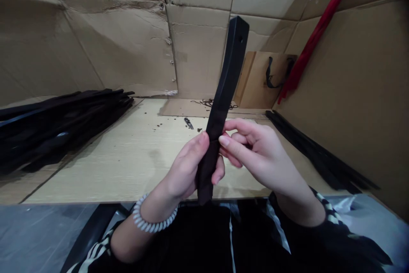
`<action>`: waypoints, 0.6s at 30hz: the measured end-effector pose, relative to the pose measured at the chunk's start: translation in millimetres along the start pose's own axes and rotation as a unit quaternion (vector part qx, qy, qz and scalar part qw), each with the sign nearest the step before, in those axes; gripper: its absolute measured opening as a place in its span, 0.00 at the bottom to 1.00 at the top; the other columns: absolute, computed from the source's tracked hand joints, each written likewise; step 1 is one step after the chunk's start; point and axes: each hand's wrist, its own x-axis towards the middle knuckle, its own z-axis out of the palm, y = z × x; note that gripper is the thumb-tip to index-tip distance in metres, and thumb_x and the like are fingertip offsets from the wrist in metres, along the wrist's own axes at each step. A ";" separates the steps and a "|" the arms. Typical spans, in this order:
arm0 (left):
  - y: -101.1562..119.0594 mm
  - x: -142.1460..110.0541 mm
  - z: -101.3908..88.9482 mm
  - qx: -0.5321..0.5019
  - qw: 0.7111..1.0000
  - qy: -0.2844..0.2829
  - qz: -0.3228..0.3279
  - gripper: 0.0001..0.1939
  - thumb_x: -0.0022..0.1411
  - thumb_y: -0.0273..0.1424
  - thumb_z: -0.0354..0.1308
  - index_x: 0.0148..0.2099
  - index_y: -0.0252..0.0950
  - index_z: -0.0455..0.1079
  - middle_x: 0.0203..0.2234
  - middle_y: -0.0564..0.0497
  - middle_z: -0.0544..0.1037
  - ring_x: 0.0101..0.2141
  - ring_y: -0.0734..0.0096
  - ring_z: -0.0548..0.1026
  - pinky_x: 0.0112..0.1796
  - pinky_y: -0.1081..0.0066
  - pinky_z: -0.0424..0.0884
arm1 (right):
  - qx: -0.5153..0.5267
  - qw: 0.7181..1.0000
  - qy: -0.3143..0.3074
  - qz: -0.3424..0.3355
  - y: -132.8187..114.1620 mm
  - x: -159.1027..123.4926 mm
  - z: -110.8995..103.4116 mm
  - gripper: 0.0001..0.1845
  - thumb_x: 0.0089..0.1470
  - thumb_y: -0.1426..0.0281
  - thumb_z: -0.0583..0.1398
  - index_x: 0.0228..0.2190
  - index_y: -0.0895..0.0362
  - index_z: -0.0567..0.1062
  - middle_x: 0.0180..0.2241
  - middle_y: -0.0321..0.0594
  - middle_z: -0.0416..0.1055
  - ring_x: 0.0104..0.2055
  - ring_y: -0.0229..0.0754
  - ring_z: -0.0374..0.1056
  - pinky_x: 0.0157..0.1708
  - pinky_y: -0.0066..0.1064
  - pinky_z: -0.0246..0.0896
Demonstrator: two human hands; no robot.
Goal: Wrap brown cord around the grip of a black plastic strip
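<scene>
The left hand (pixel 188 166) has its grip closed tight around a long black strip (pixel 223 94), and the right hand (pixel 255 149) pinches its side. The strip stands up, tilted, above the wood surface (pixel 128 170). A pile of black strips (pixel 64 128) lies to the left.

There's room to pass over the wooden tabletop (pixel 124 170) left of the hand-held black strip (pixel 220 111), around a small cutter (pixel 188 123), as far as the heaped black strips (pixel 64 128). Further strips (pixel 316 149) and a cardboard wall (pixel 351 94) block the right.
</scene>
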 end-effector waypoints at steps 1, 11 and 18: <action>-0.3 -0.3 -0.8 0.016 1.000 0.021 -0.007 0.27 0.66 0.54 0.52 0.43 0.32 0.68 0.16 0.53 0.71 0.19 0.78 0.68 0.22 0.80 0.64 | -0.020 1.000 0.013 -0.006 1.9 0.1 0.6 0.12 0.66 0.67 0.55 0.43 0.65 0.71 0.22 0.32 0.67 0.23 0.24 0.67 0.26 0.09 0.59; -5.6 -2.9 -4.8 0.104 0.984 0.135 0.052 0.23 0.70 0.48 0.49 0.40 0.32 0.71 0.23 0.53 0.74 0.21 0.80 0.72 0.24 0.81 0.69 | 0.031 0.999 -0.012 0.000 8.7 -2.7 4.5 0.18 0.69 0.65 0.53 0.52 0.64 0.68 0.27 0.35 0.70 0.30 0.28 0.71 0.34 0.17 0.66; -6.0 -5.7 -8.3 0.111 0.988 0.108 0.028 0.18 0.62 0.44 0.63 0.39 0.34 0.67 0.18 0.58 0.68 0.16 0.84 0.65 0.18 0.84 0.62 | 0.046 0.998 -0.039 0.014 25.7 -8.7 1.9 0.29 0.70 0.61 0.53 0.66 0.55 0.54 0.30 0.36 0.72 0.35 0.29 0.70 0.38 0.19 0.65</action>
